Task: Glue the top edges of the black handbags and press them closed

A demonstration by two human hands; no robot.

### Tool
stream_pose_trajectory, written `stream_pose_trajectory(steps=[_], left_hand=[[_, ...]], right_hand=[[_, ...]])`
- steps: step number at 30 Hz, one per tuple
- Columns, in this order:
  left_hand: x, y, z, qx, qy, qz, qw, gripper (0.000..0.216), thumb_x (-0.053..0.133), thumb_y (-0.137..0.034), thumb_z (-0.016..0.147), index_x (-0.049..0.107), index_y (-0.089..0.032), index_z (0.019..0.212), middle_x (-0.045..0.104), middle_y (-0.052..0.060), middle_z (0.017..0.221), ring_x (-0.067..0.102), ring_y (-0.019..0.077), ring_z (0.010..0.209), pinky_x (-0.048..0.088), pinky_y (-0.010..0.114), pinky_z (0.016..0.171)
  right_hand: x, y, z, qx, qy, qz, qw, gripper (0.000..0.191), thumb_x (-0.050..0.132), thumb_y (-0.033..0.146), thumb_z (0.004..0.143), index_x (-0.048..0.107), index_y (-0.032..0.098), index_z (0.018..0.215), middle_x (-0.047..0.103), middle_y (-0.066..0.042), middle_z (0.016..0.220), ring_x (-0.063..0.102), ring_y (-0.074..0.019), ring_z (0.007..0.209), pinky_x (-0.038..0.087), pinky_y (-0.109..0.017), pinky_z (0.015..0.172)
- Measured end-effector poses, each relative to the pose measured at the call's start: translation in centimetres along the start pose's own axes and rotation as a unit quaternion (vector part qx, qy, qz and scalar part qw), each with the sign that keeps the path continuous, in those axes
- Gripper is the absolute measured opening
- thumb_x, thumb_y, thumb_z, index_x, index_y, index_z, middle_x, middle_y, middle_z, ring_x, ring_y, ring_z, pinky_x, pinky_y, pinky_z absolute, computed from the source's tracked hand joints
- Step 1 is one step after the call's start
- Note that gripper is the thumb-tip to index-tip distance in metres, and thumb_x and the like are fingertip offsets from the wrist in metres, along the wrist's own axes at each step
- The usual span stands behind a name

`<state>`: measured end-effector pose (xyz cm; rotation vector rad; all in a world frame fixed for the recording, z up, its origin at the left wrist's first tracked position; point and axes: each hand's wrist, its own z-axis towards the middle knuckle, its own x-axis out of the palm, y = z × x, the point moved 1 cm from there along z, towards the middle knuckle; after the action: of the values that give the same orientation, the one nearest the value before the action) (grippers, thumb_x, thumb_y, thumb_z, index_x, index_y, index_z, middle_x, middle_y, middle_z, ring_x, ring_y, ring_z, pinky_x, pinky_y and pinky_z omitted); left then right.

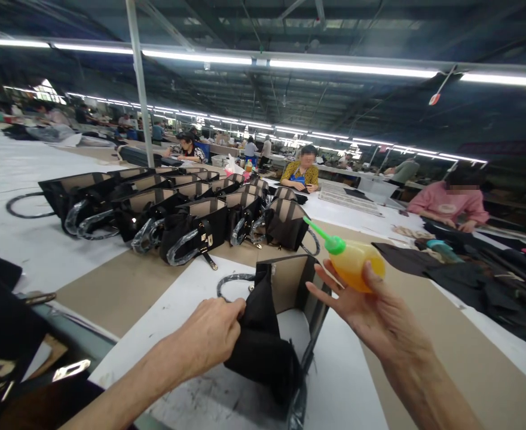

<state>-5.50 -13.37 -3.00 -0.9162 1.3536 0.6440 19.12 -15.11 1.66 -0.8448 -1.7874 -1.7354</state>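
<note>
A black handbag (263, 358) with a beige lining lies open in front of me on a white sheet. My left hand (216, 328) is closed on the edge of its black material, fingers pinched at the side. Above the bag's right side, my right hand (370, 304) holds a squeeze bottle (355, 263) of orange-yellow liquid. The bottle is tilted, its long green nozzle pointing up and left, clear of the bag. One plastic-wrapped handle (234, 280) sticks out at the bag's far left.
Rows of black handbags (200, 230) with plastic-wrapped handles stand beyond. More bag parts with metal fittings (70, 370) lie at the near left. Dark fabric pieces (473, 292) cover the right side. Co-workers sit across the table, one in a pink top (451, 206).
</note>
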Motion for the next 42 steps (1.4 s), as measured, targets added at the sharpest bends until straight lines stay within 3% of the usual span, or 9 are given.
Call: stream_pose_trajectory(steps=[9, 14, 17, 22, 25, 28, 33, 38, 42], left_hand=[[0.0, -0.6, 3.7, -0.144, -0.006, -0.129, 0.981, 0.060, 0.033, -0.067, 0.077, 0.057, -0.015, 0.094, 0.064, 0.014, 0.090, 0.059, 0.0306, 0.089, 0.044, 0.037, 0.071], [-2.2, -3.2, 2.9, -0.216, -0.146, -0.131, 0.957, 0.060, 0.051, -0.061, 0.071, 0.047, -0.013, 0.108, 0.056, 0.013, 0.107, 0.050, 0.0310, 0.101, 0.043, 0.041, 0.079], [-1.7, -5.8, 2.4, -0.188, -0.212, -0.145, 0.948, 0.060, 0.061, -0.047, 0.069, 0.042, -0.014, 0.115, 0.046, 0.011, 0.120, 0.043, 0.0280, 0.110, 0.042, 0.039, 0.086], [1.0, -7.9, 2.9, -0.029, -0.098, -0.152, 0.983, 0.030, 0.056, -0.027, 0.076, 0.052, -0.023, 0.106, 0.053, 0.005, 0.119, 0.053, 0.0240, 0.103, 0.046, 0.035, 0.082], [2.0, -6.5, 3.3, -0.110, -0.009, -0.127, 0.986, 0.021, 0.057, -0.032, 0.076, 0.058, -0.018, 0.092, 0.066, 0.009, 0.092, 0.061, 0.0287, 0.089, 0.047, 0.039, 0.075], [2.6, -4.6, 4.0, -0.235, -0.045, -0.123, 0.963, 0.038, 0.053, -0.040, 0.077, 0.055, -0.009, 0.099, 0.066, 0.016, 0.088, 0.061, 0.0330, 0.088, 0.047, 0.042, 0.074], [3.7, -3.7, 6.9, -0.282, -0.112, -0.184, 0.935, 0.065, 0.062, -0.052, 0.068, 0.046, -0.005, 0.109, 0.062, 0.020, 0.099, 0.059, 0.0328, 0.094, 0.046, 0.037, 0.076], [4.0, -3.3, 9.5, -0.297, -0.126, -0.197, 0.926, 0.057, 0.059, -0.045, 0.074, 0.044, -0.005, 0.111, 0.063, 0.020, 0.096, 0.059, 0.0329, 0.095, 0.044, 0.039, 0.080], [4.1, -3.4, 9.7, -0.309, -0.128, -0.204, 0.920, 0.046, 0.056, -0.033, 0.077, 0.046, -0.006, 0.112, 0.064, 0.018, 0.096, 0.060, 0.0316, 0.092, 0.045, 0.040, 0.079]], right_hand=[[0.4, -0.5, 0.0, 0.003, -0.013, -0.006, 1.000, 0.044, 0.077, 0.026, 0.066, 0.059, 0.022, 0.106, 0.064, -0.009, 0.104, 0.053, -0.0315, 0.105, 0.035, -0.064, 0.089], [-0.3, -0.2, -0.1, -0.002, -0.019, -0.005, 1.000, 0.042, 0.077, 0.027, 0.066, 0.060, 0.021, 0.104, 0.062, -0.010, 0.109, 0.047, -0.0331, 0.112, 0.035, -0.064, 0.090], [-0.1, -0.2, -0.4, -0.015, -0.020, -0.010, 1.000, 0.043, 0.075, 0.028, 0.068, 0.059, 0.021, 0.107, 0.062, -0.010, 0.110, 0.046, -0.0325, 0.113, 0.036, -0.064, 0.090], [-0.1, -0.1, -0.8, -0.012, -0.017, -0.007, 1.000, 0.043, 0.075, 0.028, 0.068, 0.059, 0.022, 0.107, 0.060, -0.009, 0.112, 0.044, -0.0323, 0.116, 0.036, -0.064, 0.090], [-0.5, 0.3, -1.0, -0.016, -0.013, -0.006, 1.000, 0.042, 0.074, 0.028, 0.069, 0.059, 0.021, 0.106, 0.061, -0.009, 0.111, 0.045, -0.0328, 0.115, 0.036, -0.065, 0.089], [-0.9, 0.5, -1.3, -0.018, -0.009, -0.006, 1.000, 0.039, 0.072, 0.028, 0.071, 0.058, 0.022, 0.108, 0.061, -0.008, 0.111, 0.048, -0.0329, 0.112, 0.036, -0.066, 0.088], [-0.5, -0.1, -1.5, 0.006, -0.002, -0.012, 1.000, 0.044, 0.072, 0.027, 0.072, 0.056, 0.022, 0.113, 0.061, -0.010, 0.111, 0.048, -0.0349, 0.112, 0.039, -0.063, 0.089], [-0.3, -0.7, -0.8, 0.022, -0.001, -0.047, 0.999, 0.045, 0.072, 0.030, 0.072, 0.056, 0.028, 0.114, 0.062, -0.007, 0.111, 0.049, -0.0366, 0.111, 0.040, -0.065, 0.087], [-3.8, -0.8, 2.3, 0.037, -0.021, -0.076, 0.996, 0.043, 0.072, 0.038, 0.068, 0.060, 0.034, 0.109, 0.059, -0.007, 0.116, 0.050, -0.0410, 0.108, 0.036, -0.072, 0.084]])
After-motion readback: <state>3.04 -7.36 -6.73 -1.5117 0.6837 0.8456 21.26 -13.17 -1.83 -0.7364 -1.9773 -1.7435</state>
